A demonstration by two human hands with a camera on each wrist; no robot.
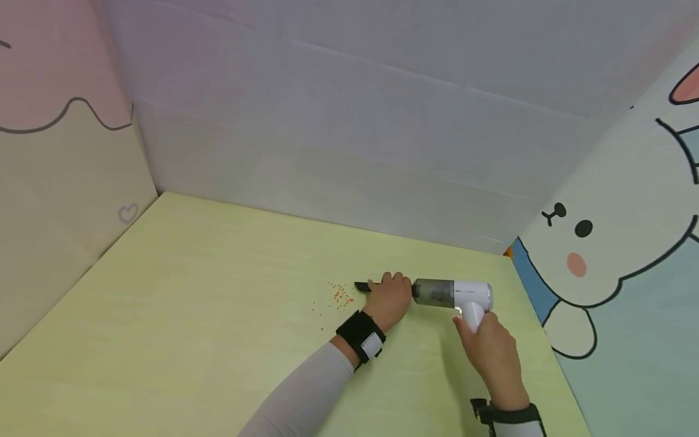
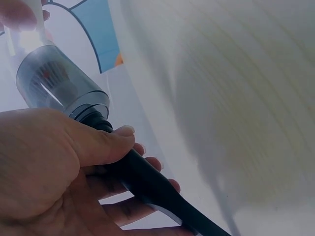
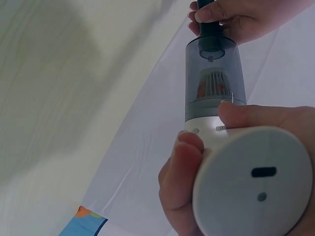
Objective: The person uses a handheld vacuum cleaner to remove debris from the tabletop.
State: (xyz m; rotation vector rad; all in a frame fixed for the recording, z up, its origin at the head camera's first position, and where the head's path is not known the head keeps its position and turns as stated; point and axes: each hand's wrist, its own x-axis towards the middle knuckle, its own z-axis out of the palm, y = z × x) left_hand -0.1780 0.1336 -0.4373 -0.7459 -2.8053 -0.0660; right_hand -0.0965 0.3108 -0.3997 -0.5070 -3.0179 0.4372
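A white handheld vacuum cleaner (image 1: 472, 295) with a smoky clear dust cup (image 2: 61, 81) is held level over the table. My right hand (image 1: 491, 352) grips its white handle, thumb up near the body in the right wrist view. My left hand (image 1: 389, 301) wraps round the black nozzle (image 2: 147, 182) just ahead of the cup. The nozzle tip (image 1: 361, 286) points left, close beside a scatter of small orange crumbs (image 1: 343, 295). Inside the cup, a ribbed filter (image 3: 216, 83) shows, with orange bits around it.
The pale yellow table (image 1: 191, 315) meets a plain whitish wall (image 1: 349, 139) at the back. A left panel (image 1: 60, 200) and a right panel with a cartoon rabbit (image 1: 617, 243) enclose the sides. Several stray crumbs lie left of and below the main scatter.
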